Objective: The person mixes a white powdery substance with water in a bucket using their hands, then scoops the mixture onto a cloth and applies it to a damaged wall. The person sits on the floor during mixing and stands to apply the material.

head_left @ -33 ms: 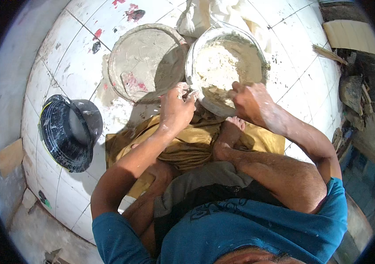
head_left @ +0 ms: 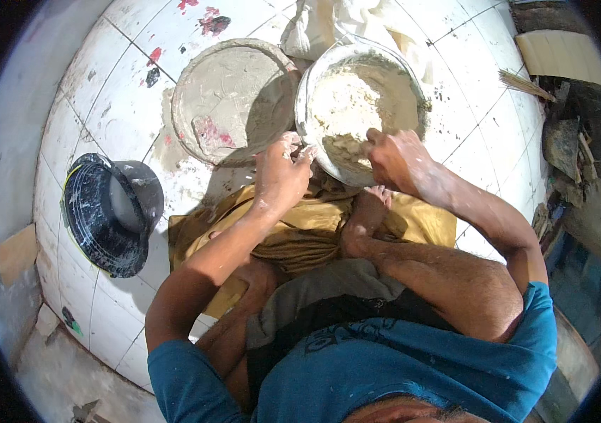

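Note:
A whitish bucket [head_left: 305, 92] stands in front of me, holding pale, crumbly, powdery mix [head_left: 346, 99] with a darker damp patch near its front side. My left hand [head_left: 283, 166], smeared with pale paste, has its fingers curled at the bucket's left rim and appears to grip it. Over the front right of the bucket is my right hand [head_left: 401, 161], its fingers closed and pointing into the mix. Whatever those fingers hold, if anything, is hidden. Left of the bucket, close to my left hand, lies a round shallow pan [head_left: 233, 88] coated with grey paste.
A black bucket [head_left: 106, 211] lies tipped on the white tiled floor [head_left: 131, 92] at the left. Behind the whitish bucket is a pale sack [head_left: 311, 32]. Yellow-brown cloth [head_left: 293, 236] is under my legs. Wood scraps and debris [head_left: 568, 151] line the right side.
My right hand has shifted slightly over the bucket, and the damp patch of mix beneath its fingers looks different. My left hand stays at the rim.

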The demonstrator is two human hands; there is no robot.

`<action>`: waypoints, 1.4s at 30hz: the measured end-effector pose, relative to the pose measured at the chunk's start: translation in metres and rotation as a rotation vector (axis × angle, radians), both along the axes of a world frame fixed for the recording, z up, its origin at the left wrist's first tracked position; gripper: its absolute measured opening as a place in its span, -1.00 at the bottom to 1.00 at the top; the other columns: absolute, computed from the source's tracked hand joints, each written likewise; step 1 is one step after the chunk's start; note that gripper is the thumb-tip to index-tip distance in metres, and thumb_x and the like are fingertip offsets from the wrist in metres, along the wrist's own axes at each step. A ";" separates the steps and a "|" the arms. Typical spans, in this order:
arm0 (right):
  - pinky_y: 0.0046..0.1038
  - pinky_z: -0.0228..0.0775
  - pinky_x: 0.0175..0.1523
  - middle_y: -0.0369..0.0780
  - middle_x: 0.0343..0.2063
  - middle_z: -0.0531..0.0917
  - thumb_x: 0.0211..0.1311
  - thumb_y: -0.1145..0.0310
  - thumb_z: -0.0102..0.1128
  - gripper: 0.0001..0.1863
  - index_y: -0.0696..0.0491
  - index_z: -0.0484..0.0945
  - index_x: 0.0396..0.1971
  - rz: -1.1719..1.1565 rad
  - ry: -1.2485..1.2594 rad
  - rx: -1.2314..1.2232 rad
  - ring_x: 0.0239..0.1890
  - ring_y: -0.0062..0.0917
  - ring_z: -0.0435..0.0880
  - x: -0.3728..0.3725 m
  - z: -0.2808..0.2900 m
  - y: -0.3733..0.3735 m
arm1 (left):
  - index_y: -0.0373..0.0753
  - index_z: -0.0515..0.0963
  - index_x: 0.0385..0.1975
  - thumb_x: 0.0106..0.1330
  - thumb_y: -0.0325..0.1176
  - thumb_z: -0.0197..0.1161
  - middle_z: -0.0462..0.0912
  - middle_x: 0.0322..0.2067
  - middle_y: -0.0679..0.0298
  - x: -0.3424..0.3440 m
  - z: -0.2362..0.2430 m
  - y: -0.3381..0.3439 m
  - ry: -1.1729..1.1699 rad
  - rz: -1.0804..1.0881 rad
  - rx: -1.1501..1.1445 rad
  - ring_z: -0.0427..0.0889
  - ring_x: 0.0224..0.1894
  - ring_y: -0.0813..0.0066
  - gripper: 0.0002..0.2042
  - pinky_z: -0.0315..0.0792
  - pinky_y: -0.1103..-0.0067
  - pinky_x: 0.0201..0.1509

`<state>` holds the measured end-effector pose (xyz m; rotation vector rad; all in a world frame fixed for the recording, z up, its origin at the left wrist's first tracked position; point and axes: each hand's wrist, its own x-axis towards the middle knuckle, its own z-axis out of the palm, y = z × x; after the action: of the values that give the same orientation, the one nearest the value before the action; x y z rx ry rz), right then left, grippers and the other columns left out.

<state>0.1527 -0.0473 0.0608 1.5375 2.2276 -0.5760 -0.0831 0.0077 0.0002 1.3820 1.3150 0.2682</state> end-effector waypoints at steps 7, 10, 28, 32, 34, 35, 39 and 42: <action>-0.20 0.70 -0.24 -0.11 -0.14 0.72 0.16 0.41 0.23 -0.66 0.06 0.66 -0.04 -0.169 -0.106 0.085 -0.31 -0.21 0.80 0.042 -0.054 0.055 | -0.41 0.67 -0.15 0.35 -0.31 0.36 0.77 -0.24 -0.08 0.003 0.005 0.007 -0.015 -0.002 -0.003 0.75 -0.11 -0.09 -0.74 0.53 0.22 0.02; -0.19 0.68 -0.25 -0.09 -0.33 0.73 0.16 0.45 0.20 -0.75 0.11 0.68 -0.14 -0.233 -0.085 0.141 -0.35 -0.16 0.78 0.048 -0.032 0.061 | -0.40 0.68 -0.15 0.35 -0.30 0.36 0.77 -0.22 -0.09 0.002 0.000 0.008 -0.021 -0.008 0.012 0.75 -0.10 -0.09 -0.74 0.54 0.22 0.04; -0.10 0.66 -0.27 0.09 -0.53 0.71 0.04 0.37 0.28 -0.82 0.21 0.68 -0.50 -0.173 0.119 0.179 -0.42 -0.01 0.78 0.036 -0.049 0.058 | -0.44 0.67 -0.16 0.32 -0.32 0.39 0.77 -0.21 -0.11 0.003 -0.015 0.005 -0.030 0.028 0.003 0.75 -0.07 -0.07 -0.73 0.54 0.27 0.03; -0.13 0.65 -0.29 0.00 -0.47 0.72 0.05 0.46 0.20 -0.87 0.12 0.69 -0.42 -0.132 0.091 0.181 -0.42 -0.09 0.77 0.020 -0.019 0.037 | -0.42 0.67 -0.16 0.33 -0.31 0.39 0.76 -0.21 -0.11 0.000 -0.013 0.005 -0.019 0.017 0.028 0.75 -0.09 -0.07 -0.73 0.53 0.25 0.02; -0.15 0.63 -0.31 -0.02 -0.44 0.72 0.07 0.49 0.18 -0.86 0.11 0.68 -0.38 -0.173 0.049 0.215 -0.42 -0.12 0.76 0.022 -0.003 0.042 | -0.41 0.67 -0.16 0.33 -0.30 0.39 0.76 -0.21 -0.12 0.002 -0.008 0.005 -0.012 0.007 0.021 0.75 -0.10 -0.07 -0.73 0.53 0.24 0.02; -0.16 0.63 -0.31 -0.02 -0.45 0.71 0.07 0.48 0.19 -0.87 0.12 0.68 -0.38 -0.194 0.008 0.228 -0.42 -0.11 0.76 0.024 -0.002 0.054 | -0.41 0.67 -0.16 0.33 -0.30 0.39 0.76 -0.21 -0.12 0.002 -0.005 0.006 -0.004 0.000 0.001 0.75 -0.11 -0.06 -0.73 0.53 0.24 0.02; -0.17 0.62 -0.30 0.02 -0.43 0.70 0.10 0.45 0.24 -0.88 0.13 0.68 -0.37 -0.219 -0.066 0.206 -0.38 -0.10 0.76 0.037 -0.030 0.095 | -0.41 0.67 -0.16 0.34 -0.30 0.39 0.77 -0.23 -0.11 0.004 0.005 0.010 0.052 -0.028 -0.002 0.75 -0.14 -0.05 -0.73 0.52 0.24 0.00; -0.13 0.62 -0.24 0.04 -0.42 0.69 0.10 0.41 0.29 -0.86 0.14 0.67 -0.35 -0.182 0.102 0.192 -0.33 -0.06 0.75 0.047 -0.058 0.098 | -0.40 0.67 -0.16 0.34 -0.30 0.38 0.77 -0.23 -0.10 0.004 -0.005 0.006 -0.023 0.027 0.015 0.75 -0.15 -0.05 -0.73 0.53 0.25 -0.02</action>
<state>0.1996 0.0512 0.0024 1.8610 2.2895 -0.5140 -0.0793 0.0138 -0.0052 1.3709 1.3159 0.3120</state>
